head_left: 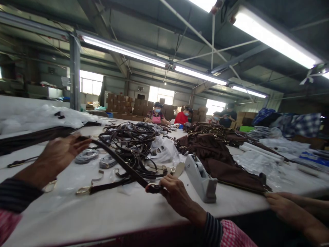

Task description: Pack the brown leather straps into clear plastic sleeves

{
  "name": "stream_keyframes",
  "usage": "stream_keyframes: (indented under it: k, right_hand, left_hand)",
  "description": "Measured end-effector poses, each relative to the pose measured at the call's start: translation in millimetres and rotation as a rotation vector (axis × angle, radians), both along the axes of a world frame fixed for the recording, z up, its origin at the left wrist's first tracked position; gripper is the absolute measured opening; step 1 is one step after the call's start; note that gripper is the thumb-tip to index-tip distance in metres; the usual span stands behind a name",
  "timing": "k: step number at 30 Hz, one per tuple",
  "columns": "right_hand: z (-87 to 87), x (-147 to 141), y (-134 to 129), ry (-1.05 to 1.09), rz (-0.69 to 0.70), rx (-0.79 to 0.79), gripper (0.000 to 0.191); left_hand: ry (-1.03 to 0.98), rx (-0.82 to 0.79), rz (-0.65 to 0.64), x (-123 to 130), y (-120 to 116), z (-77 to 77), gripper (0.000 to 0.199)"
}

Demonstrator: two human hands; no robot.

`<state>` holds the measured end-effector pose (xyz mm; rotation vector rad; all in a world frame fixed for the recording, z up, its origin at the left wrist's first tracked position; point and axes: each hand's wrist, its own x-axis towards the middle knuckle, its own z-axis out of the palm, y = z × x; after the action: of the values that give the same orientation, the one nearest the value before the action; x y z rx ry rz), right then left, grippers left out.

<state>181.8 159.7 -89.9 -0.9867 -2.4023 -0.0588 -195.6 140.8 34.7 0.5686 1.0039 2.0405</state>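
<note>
A dark brown strap [120,161] stretches slantwise between my two hands above the white table [102,223]. My left hand [63,154], at the left, is closed on the strap's upper end. Lower down and nearer the middle, my right hand [174,192] pinches the other end by its buckle. Behind the strap lies a tangled heap of dark straps [133,137] with metal rings. A strap end with a gold-coloured clasp [83,190] rests on the table below. Just right of my right hand stands a grey tape dispenser [200,178].
Brown fabric bags [221,157] are piled at the right, where a co-worker's hands [288,206] touch the nearest one. Clear plastic bags [264,164] lie beyond. White plastic wrap [46,118] covers the far left. Several people sit or stand across the table.
</note>
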Motion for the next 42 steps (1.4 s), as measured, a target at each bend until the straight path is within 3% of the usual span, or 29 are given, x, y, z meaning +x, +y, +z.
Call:
stream_keyframes:
  k: [2,3,5,7,10,14,18,20,22,24,28,32,35,39,40,42]
  right_hand:
    - [12.6,-27,4,0.007,0.024,0.055,0.016]
    - [20.8,-40,8,0.023,0.022,0.079,0.018]
    - [40.0,-63,21,0.086,0.005,0.098,0.019]
    - [61.7,-78,38,0.194,-0.023,0.075,0.019]
    - [93.2,-92,67,0.387,-0.007,-0.011,0.020]
    - [122.9,-115,97,0.639,0.203,-0.117,0.031]
    - [135.8,-144,111,0.935,0.361,-0.330,0.047]
    - [133.5,-148,117,0.982,0.299,-0.405,0.052]
    - [122.5,-141,127,0.902,0.166,-0.434,0.051]
    - [102.2,-124,137,0.774,0.037,-0.458,0.043]
    - [43.7,-85,147,0.557,-0.137,-0.498,0.015]
    - [-3.4,-68,133,0.416,-0.242,-0.410,0.039]
    - [-12.6,-66,112,0.372,-0.258,-0.273,0.049]
    - [-4.4,-60,67,0.350,-0.129,-0.022,0.026]
    - [-3.4,-59,52,0.367,-0.070,-0.045,0.019]
    - [-5.5,-57,20,0.424,0.040,-0.295,0.020]
  left_hand:
    - [0.172,0.085,-0.103,13,31,21.9,0.034]
    - [0.251,0.084,-0.132,21,45,27.7,0.024]
    - [0.411,0.057,-0.172,35,66,27.0,0.012]
    - [0.547,0.017,-0.166,47,74,12.2,0.032]
    - [0.744,-0.029,-0.149,63,64,-21.0,0.046]
    - [1.039,-0.011,-0.339,86,39,-51.9,0.057]
    - [0.971,0.044,-0.543,104,33,-64.3,0.065]
    - [0.945,0.036,-0.690,105,33,-71.0,0.057]
    - [1.031,0.019,-0.729,96,28,-80.2,0.049]
    - [1.216,-0.021,-0.646,81,20,-92.1,0.044]
    - [1.617,-0.108,-0.460,57,-2,-121.1,0.026]
    - [1.877,-0.167,-0.352,69,-12,-143.1,0.027]
    - [1.988,-0.194,-0.277,85,-9,-147.3,0.022]
    - [1.943,-0.005,-0.248,87,-9,-145.8,0.030]
    - [1.879,0.049,-0.245,85,-12,-145.4,0.030]
    - [1.698,0.085,-0.252,83,-23,-144.4,0.026]
